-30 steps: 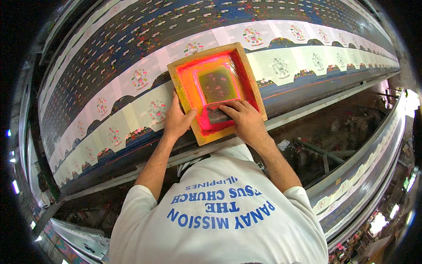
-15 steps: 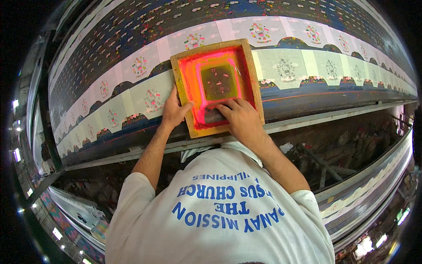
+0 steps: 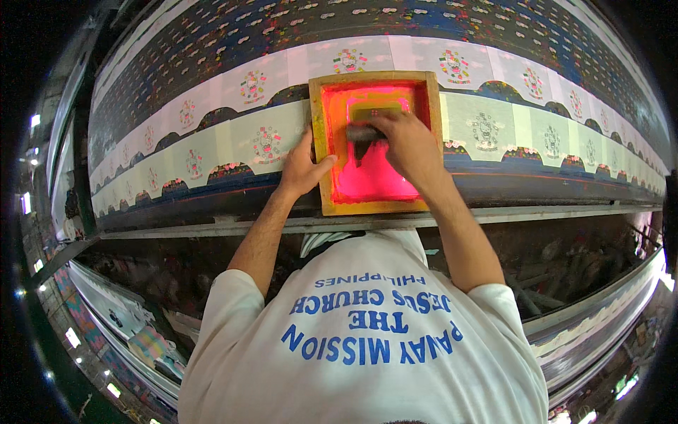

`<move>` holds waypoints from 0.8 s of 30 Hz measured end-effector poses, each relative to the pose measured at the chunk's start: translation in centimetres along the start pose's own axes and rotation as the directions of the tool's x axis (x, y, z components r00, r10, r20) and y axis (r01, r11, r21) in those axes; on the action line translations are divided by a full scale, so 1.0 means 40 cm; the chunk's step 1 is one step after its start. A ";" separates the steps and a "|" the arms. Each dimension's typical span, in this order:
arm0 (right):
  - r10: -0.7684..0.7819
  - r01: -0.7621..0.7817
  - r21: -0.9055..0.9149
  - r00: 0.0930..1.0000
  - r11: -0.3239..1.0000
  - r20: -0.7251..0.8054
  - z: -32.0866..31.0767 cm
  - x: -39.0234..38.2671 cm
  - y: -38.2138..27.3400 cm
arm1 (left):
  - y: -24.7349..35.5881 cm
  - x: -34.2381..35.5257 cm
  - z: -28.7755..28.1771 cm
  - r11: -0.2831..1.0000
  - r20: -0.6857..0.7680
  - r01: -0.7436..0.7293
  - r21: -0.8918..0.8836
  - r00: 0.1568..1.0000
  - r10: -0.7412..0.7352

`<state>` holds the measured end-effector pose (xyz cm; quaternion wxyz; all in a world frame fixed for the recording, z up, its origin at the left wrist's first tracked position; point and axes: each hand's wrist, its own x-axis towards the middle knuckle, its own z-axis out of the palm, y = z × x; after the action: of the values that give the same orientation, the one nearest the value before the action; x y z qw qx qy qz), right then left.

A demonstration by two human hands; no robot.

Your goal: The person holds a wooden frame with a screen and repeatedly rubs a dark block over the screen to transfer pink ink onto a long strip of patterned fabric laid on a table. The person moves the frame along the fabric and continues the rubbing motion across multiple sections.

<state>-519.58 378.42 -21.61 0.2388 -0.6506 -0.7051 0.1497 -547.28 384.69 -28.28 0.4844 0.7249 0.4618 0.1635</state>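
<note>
A wooden screen-printing frame (image 3: 376, 209) lies over the row of pale cloth pieces in front of me, its inner rim smeared orange and red. My left hand (image 3: 308, 169) grips the frame's left side, thumb on top of the wood. Inside the frame, my right hand (image 3: 415, 147) is closed on a dark squeegee (image 3: 360, 133), slightly blurred, resting toward the middle of the mesh. Bright pink ink (image 3: 378, 180) covers the near part of the screen. The olive-coloured stencil area (image 3: 385, 112) shows at the far side, partly hidden by my right hand.
Pale cut cloth pieces (image 3: 519, 120) with printed cartoon figures run in two rows along the long dark printing table (image 3: 282, 53). A metal rail (image 3: 233, 230) edges its near side. Another long table (image 3: 600, 318) stands at the lower right.
My right hand has moved the squeegee from the frame's near end toward its far side, leaving pink ink across the near part. The frame sits straighter and further right in view.
</note>
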 end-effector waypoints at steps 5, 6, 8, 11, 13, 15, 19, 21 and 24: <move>0.096 -0.091 -0.041 0.986 0.995 0.134 -0.033 -0.186 -0.094 | -0.014 -0.008 0.010 1.000 -0.023 0.003 0.019 1.000 -0.002; 0.087 -0.083 -0.034 0.990 0.996 0.108 -0.033 -0.202 -0.099 | -0.016 -0.007 0.011 1.000 -0.008 0.025 0.007 1.000 -0.025; 0.119 -0.119 -0.006 0.981 0.993 0.152 -0.045 -0.189 -0.103 | -0.013 -0.005 0.008 0.998 0.029 0.060 -0.009 0.998 -0.060; 0.141 -0.159 0.035 0.943 0.987 0.301 -0.075 -0.105 -0.061 | -0.019 -0.001 0.003 0.996 -0.006 -0.026 0.081 1.000 0.026; 0.091 -0.110 0.049 0.954 0.993 0.285 -0.055 -0.027 -0.001 | -0.027 0.007 0.002 0.996 0.011 -0.009 0.085 1.000 0.009; 0.072 -0.079 0.029 0.976 0.996 0.203 -0.021 0.056 0.075 | -0.019 0.012 0.002 0.997 0.026 0.011 0.078 1.000 -0.013; 0.084 -0.081 -0.023 0.984 0.996 0.157 -0.010 0.126 0.082 | 0.015 0.002 -0.005 0.998 0.014 0.042 0.043 0.999 -0.043; 0.103 -0.104 -0.002 0.980 0.995 0.173 -0.004 0.095 0.055 | 0.017 -0.001 -0.012 0.998 0.013 0.047 0.035 0.999 -0.048; 0.173 -0.167 -0.043 0.962 0.985 0.212 -0.011 -0.002 -0.013 | 0.026 -0.004 -0.014 0.996 0.035 0.076 0.041 0.996 -0.077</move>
<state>-519.79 378.23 -20.96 0.1392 -0.6916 -0.6702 0.2303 -547.21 384.74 -27.09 0.4843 0.7189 0.4833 0.1224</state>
